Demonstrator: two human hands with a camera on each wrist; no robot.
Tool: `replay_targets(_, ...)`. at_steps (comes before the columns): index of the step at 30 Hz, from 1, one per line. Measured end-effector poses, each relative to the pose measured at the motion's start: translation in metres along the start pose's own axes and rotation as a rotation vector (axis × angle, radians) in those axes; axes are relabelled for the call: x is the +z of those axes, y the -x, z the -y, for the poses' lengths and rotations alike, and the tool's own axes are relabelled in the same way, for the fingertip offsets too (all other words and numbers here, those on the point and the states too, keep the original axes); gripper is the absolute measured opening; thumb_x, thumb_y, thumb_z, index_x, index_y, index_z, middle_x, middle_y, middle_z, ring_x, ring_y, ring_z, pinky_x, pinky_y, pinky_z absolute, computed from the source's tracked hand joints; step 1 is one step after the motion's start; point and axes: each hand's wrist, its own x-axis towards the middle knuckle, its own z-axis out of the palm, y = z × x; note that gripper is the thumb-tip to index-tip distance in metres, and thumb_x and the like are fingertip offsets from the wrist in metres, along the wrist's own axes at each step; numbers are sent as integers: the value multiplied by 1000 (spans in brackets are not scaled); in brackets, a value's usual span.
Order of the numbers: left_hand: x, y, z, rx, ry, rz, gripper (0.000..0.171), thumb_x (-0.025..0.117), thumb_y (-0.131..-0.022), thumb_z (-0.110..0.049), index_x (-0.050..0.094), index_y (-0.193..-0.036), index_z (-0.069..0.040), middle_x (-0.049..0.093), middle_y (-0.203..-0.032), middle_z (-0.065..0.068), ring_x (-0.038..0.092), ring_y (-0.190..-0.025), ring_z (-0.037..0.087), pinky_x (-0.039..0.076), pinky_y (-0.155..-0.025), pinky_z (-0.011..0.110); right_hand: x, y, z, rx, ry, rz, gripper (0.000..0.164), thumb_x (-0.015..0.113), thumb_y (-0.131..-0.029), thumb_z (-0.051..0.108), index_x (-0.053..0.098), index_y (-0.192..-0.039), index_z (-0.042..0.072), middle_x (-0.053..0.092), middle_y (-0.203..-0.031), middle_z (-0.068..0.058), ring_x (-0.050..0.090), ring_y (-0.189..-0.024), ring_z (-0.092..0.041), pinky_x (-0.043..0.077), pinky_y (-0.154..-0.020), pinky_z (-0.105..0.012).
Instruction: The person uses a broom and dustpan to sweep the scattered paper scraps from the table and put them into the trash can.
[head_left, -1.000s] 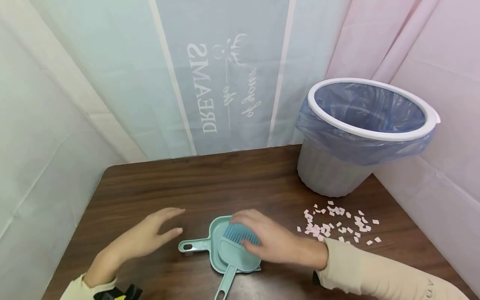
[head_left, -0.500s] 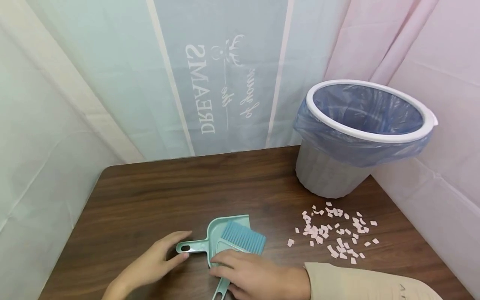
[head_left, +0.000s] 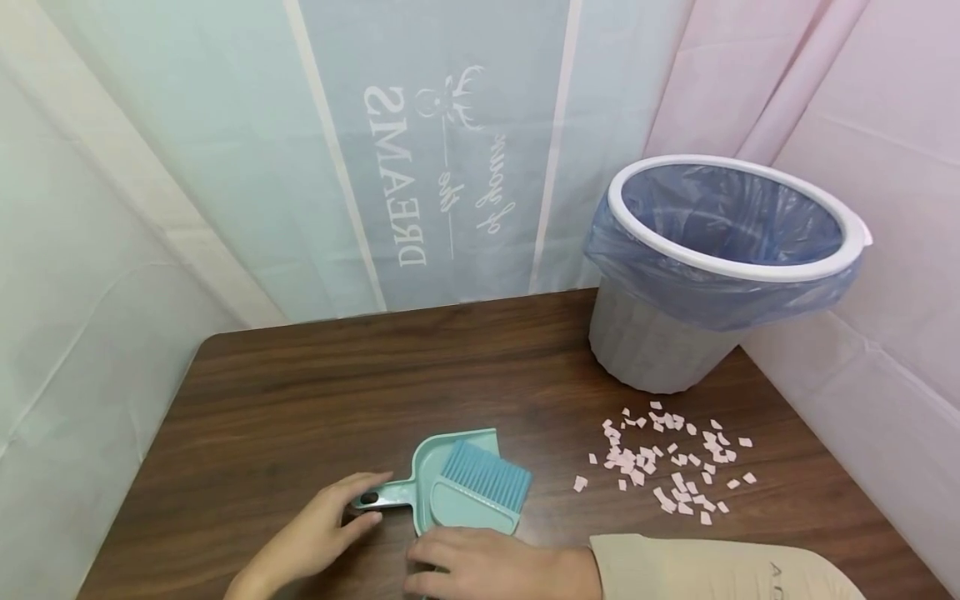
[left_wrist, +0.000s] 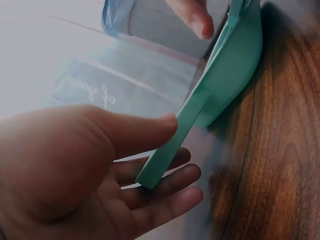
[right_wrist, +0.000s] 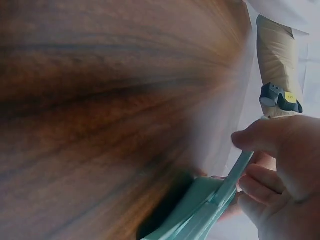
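A mint-green dustpan (head_left: pixel 429 467) lies on the table with its handle toward the left. A matching hand brush (head_left: pixel 472 507) with blue-green bristles rests across the pan, bristles facing up and right. My left hand (head_left: pixel 315 529) holds the end of the dustpan handle; in the left wrist view the thumb lies along one side of the handle (left_wrist: pixel 172 142) and the fingers are behind it. At the front my right hand (head_left: pixel 502 567) grips the brush handle (right_wrist: pixel 237 172), thumb on one side and fingers curled on the other. From the head camera, that handle is hidden under the hand.
Many small pale paper scraps (head_left: pixel 637 458) are scattered on the dark wooden table (head_left: pixel 337 392) to the right. Behind them stands a grey bin (head_left: pixel 648 342) with a white rim and blue liner bag. Fabric-covered walls enclose the back and both sides.
My right hand has moved down from over the bristles to the brush handle. My left hand has come in from the left to the dustpan handle and closed around it.
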Motion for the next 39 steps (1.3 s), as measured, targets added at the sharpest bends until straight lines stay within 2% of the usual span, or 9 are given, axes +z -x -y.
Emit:
replay_targets(6,3,-3,2,7,-60,-50,43,69,-99,-17,60,-139,-4,64,-136,7,61,-122,30,54,-96,44,5,1,2,-15,174,22,32,57,-103,37,68,-127,20,58,-131,-2,52,-125,-12,34,-113,-19)
replay_targets(9,5,-4,3,13,-81,-71,41,69,-98,-15,62,-137,-4,66,-132,6,63,-120,27,55,-95,43,5,1,3,-11,224,23,28,57,-103,37,70,-123,23,60,-126,2,52,-120,-9,37,-109,-16)
replay_targets(14,5,-6,3,-2,-81,-72,38,69,-98,-15,64,-135,-4,67,-130,7,64,-119,28,55,-95,44,6,0,3,1,200,-2,24,59,-102,35,71,-118,23,62,-118,6,54,-114,-7,39,-107,-16)
replay_targets(22,5,-7,4,-18,-61,-48,39,67,-100,-17,62,-136,-2,66,-132,12,62,-122,34,52,-97,48,4,3,4,27,138,-42,26,61,-100,35,70,-120,22,65,-118,5,57,-114,-8,41,-106,-17)
replay_targets(27,3,-8,3,-11,-67,-55,38,67,-99,-13,63,-135,-3,66,-132,12,62,-122,35,52,-97,48,-1,2,1,0,208,-102,26,57,-103,32,70,-121,20,66,-115,5,59,-113,-8,39,-110,-20)
replay_targets(33,3,-7,1,16,-96,-63,38,69,-97,-9,64,-135,-7,69,-129,5,65,-118,28,55,-95,45,-9,2,0,-22,274,-139,27,52,-106,28,68,-126,19,66,-115,7,60,-112,-8,40,-109,-21)
replay_targets(39,6,-8,2,16,-89,-57,36,68,-97,-8,65,-133,-5,69,-128,5,65,-118,30,54,-96,46,-16,6,-3,30,174,-186,33,60,-103,28,64,-133,15,66,-119,4,61,-114,-9,40,-109,-20)
